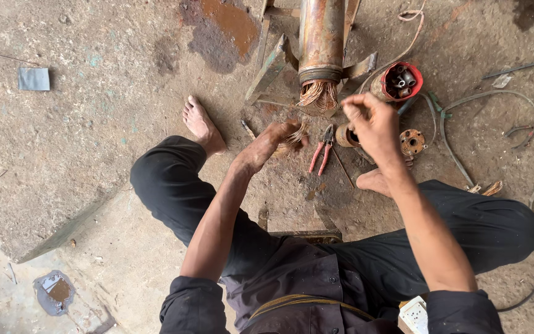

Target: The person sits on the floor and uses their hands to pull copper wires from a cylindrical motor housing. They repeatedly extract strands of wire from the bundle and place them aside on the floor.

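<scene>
Head view, inventory by size, placed against the rusty motor cylinder (321,37). Copper winding bundle (317,96): splayed from the cylinder's near end. Left hand (274,141): just below-left of that end, fingers curled round a tuft of copper strands (293,139). Right hand (371,120): below-right, fingertips pinched shut; contents not discernible. Red-handled pliers (321,150): on the ground between the hands. Red cup of small parts (401,81): right of the cylinder.

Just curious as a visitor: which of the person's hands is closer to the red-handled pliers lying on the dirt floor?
Left. The left hand, gripping a bundle of copper wire, is just beside the red-handled pliers. The right hand is raised on their other side, farther off.
</scene>
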